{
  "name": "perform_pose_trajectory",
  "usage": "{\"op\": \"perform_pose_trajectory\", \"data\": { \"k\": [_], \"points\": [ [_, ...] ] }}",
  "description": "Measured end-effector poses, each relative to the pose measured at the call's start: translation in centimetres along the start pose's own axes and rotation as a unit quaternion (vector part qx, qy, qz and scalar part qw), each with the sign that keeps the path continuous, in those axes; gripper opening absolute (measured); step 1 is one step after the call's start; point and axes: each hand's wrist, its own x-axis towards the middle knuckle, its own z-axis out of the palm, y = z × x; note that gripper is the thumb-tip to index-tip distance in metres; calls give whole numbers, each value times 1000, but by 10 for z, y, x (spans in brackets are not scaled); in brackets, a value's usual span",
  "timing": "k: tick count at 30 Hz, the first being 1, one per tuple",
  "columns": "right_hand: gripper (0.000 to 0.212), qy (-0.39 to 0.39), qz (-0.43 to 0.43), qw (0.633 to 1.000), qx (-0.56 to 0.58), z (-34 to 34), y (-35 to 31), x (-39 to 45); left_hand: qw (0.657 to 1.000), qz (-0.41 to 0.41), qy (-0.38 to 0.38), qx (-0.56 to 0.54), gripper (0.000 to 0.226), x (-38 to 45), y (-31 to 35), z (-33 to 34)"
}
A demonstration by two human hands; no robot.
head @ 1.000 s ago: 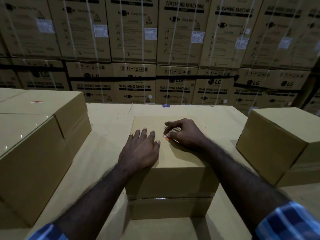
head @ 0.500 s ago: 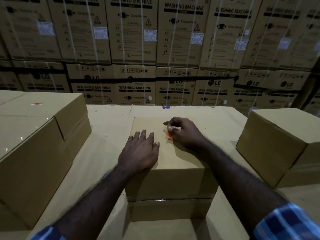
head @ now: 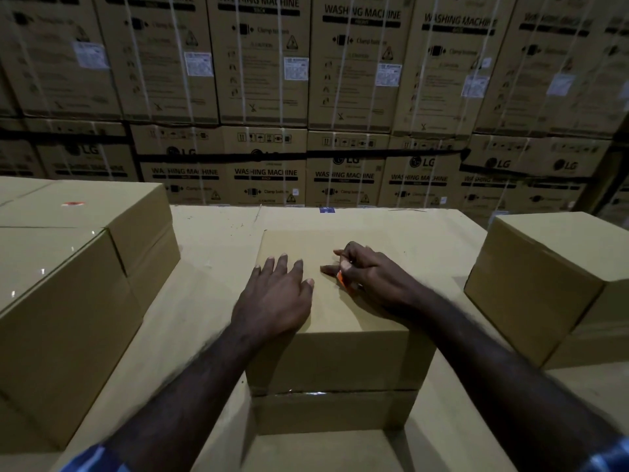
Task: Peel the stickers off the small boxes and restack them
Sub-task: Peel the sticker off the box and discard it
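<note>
On the plain brown cardboard box (head: 340,301) at the centre, the left hand (head: 275,298) presses flat with fingers spread while the right hand (head: 371,277) pinches a small orange sticker (head: 341,278), between similar boxes left (head: 68,267) and right (head: 551,274).

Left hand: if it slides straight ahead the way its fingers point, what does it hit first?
Probably nothing soon. The left hand lies flat on the middle box, fingers pointing at its far edge. Past that edge is the lower cardboard surface, then the wall of washing machine cartons. Depth there is unclear.
</note>
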Motion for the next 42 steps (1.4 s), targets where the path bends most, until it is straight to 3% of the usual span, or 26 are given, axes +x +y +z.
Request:
{"op": "perform_pose_trajectory", "data": {
  "k": [9, 19, 29, 36, 42],
  "points": [
    [14, 73, 12, 997, 14, -10, -3, -13, 1000, 6, 2, -1, 58, 0, -1, 0],
    [15, 11, 37, 998, 59, 5, -19, -2, 1000, 0, 3, -3, 59, -1, -1, 0],
    [12, 42, 69, 994, 74, -12, -6, -6, 1000, 7, 3, -2, 59, 2, -1, 2],
    [12, 10, 59, 997, 43, 1, -16, -11, 1000, 2, 2, 1, 59, -1, -2, 1],
    [11, 57, 98, 991, 77, -14, -7, -10, 1000, 7, 6, -7, 58, 0, -1, 1]
  ]
}}
